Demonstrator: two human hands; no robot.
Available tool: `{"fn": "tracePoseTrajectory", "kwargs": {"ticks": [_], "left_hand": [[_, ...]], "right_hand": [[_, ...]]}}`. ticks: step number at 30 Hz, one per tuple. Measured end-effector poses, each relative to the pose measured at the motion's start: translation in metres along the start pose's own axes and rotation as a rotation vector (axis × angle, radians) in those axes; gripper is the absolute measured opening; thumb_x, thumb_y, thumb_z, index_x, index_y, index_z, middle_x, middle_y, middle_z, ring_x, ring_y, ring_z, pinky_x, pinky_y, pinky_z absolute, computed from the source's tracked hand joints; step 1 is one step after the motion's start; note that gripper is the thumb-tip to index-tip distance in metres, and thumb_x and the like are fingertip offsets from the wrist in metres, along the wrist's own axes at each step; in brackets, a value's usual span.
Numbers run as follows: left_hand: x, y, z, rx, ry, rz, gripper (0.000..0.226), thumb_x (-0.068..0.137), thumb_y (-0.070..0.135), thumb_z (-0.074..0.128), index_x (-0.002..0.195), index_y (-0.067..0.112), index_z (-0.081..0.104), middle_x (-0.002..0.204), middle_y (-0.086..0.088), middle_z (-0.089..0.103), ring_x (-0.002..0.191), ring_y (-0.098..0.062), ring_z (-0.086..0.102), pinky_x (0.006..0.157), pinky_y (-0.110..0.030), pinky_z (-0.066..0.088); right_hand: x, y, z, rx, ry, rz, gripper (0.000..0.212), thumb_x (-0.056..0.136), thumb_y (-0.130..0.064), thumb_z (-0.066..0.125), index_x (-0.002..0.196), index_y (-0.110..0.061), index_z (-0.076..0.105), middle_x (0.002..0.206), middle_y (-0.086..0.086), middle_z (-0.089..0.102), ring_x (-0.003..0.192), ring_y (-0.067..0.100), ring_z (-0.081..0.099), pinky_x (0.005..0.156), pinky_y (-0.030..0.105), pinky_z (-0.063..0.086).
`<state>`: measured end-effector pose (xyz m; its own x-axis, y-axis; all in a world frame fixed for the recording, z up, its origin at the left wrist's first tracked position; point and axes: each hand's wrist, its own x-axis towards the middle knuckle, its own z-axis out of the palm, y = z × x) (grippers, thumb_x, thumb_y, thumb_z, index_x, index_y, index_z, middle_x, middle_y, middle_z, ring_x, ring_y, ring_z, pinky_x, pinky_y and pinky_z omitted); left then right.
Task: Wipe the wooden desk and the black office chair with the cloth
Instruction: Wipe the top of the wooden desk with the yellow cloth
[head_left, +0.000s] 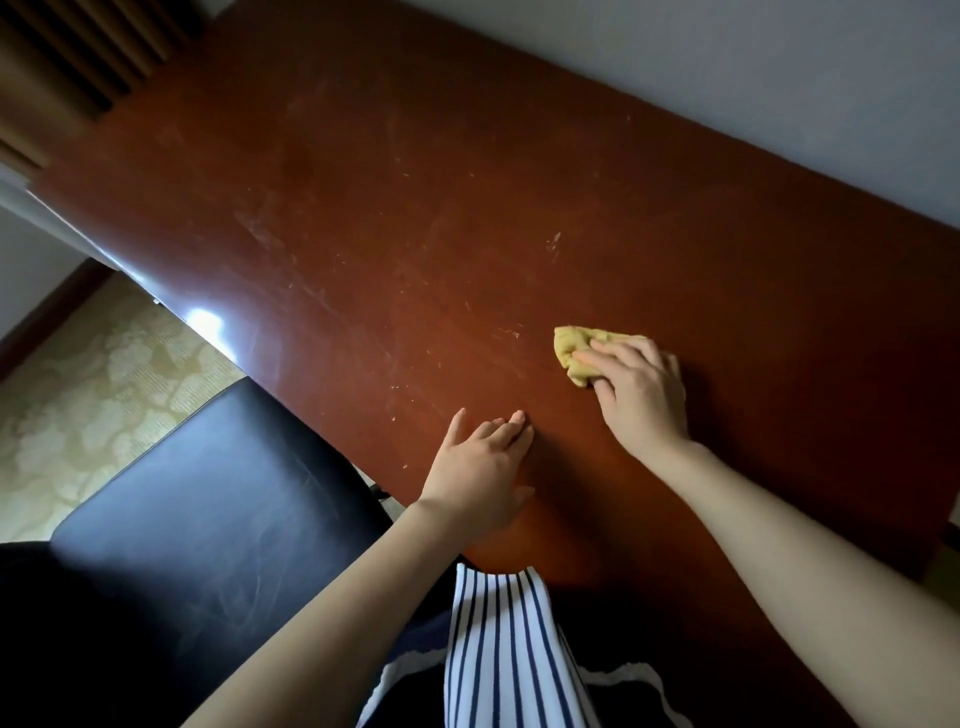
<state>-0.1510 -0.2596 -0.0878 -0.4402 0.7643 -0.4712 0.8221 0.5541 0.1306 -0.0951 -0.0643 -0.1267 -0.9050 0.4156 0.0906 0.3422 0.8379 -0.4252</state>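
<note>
— Where do we look from?
— From our head, forward and steeply down, close over the wooden desk (467, 208).
— Any second view?
— We have one only.

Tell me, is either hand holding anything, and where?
The right hand grips the bunched yellow cloth from above by its near end. The left hand holds nothing.
</note>
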Motion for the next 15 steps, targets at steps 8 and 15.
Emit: {"fn": "tracePoseTrajectory", "kwargs": {"ticks": [8, 15], "left_hand": [[-0.002, -0.002, 0.004, -0.083, -0.013, -0.036, 0.07, 0.097, 0.041, 0.044, 0.153, 0.024, 0.006, 0.16, 0.006, 0.003, 0.146, -0.015, 0.008, 0.118, -0.044, -0.002], [0.0, 0.003, -0.006, -0.132, -0.043, -0.073, 0.064, 0.096, 0.035, 0.043, 0.152, 0.023, 0.015, 0.16, 0.006, 0.011, 0.145, -0.016, 0.014, 0.118, -0.04, 0.004]], "right_hand": [[0.075, -0.042, 0.028, -0.094, -0.175, -0.003, 0.04, 0.094, -0.022, 0.053, 0.133, -0.032, 0.053, 0.143, -0.006, 0.045, 0.134, 0.019, 0.029, 0.106, 0.045, 0.024], [0.047, -0.041, 0.027, -0.168, -0.297, -0.333, 0.042, 0.098, -0.021, 0.044, 0.138, -0.033, 0.045, 0.148, -0.005, 0.038, 0.139, 0.021, 0.024, 0.111, 0.042, 0.016]]}}
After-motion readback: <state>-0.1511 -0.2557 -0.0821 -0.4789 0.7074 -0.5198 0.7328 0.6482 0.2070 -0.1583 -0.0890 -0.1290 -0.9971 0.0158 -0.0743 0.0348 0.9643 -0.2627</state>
